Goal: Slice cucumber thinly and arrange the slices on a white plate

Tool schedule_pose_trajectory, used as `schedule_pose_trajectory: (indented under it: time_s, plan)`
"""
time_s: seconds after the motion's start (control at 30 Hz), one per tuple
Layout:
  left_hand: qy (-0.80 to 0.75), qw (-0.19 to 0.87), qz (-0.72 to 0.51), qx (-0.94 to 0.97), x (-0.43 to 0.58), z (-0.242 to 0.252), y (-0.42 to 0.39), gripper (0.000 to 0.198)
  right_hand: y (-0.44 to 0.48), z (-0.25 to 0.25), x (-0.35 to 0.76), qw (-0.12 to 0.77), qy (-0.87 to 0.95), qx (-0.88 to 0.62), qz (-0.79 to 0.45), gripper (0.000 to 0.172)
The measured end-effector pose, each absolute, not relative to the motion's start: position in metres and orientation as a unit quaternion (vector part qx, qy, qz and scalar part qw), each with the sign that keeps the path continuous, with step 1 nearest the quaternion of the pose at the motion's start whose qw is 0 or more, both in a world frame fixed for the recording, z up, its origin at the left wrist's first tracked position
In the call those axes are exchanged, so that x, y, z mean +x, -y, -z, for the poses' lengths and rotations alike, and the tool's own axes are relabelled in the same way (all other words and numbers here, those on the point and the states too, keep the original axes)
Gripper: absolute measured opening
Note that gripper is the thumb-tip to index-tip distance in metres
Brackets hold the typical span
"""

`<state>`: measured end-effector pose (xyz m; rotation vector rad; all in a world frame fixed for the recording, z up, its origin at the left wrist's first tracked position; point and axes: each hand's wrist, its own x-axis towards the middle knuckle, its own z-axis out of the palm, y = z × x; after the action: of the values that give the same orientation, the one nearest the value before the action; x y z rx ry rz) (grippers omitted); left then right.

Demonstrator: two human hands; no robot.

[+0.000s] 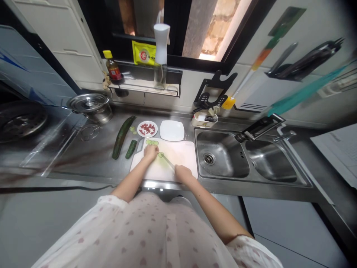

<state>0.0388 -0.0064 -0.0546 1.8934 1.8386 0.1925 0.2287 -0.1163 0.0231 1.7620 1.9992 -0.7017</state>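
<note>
My left hand (151, 152) is curled on the white cutting board (181, 156), pressing down a piece of cucumber (160, 154) that sticks out at its fingertips. My right hand (182, 172) grips the handle of a knife (168, 162), whose blade angles up-left to the cucumber piece. A few round cucumber slices (152, 142) lie at the board's far edge.
A whole cucumber (122, 136) and a shorter cucumber piece (131, 149) lie left of the board. Behind it stand a small plate of red bits (147, 128) and a white plate (171, 130). A double sink (223, 156) is on the right, a steel pot (90, 106) at the far left.
</note>
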Motion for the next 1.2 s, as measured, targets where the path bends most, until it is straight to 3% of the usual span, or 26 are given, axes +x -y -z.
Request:
schedule_pose_trajectory:
  time_s: [1.2]
  plan:
    - [-0.682,0.247,-0.042,0.687,0.04,0.053,0.004,0.012,0.105,-0.034,0.218,0.206,-0.707,0.624,0.262,0.032]
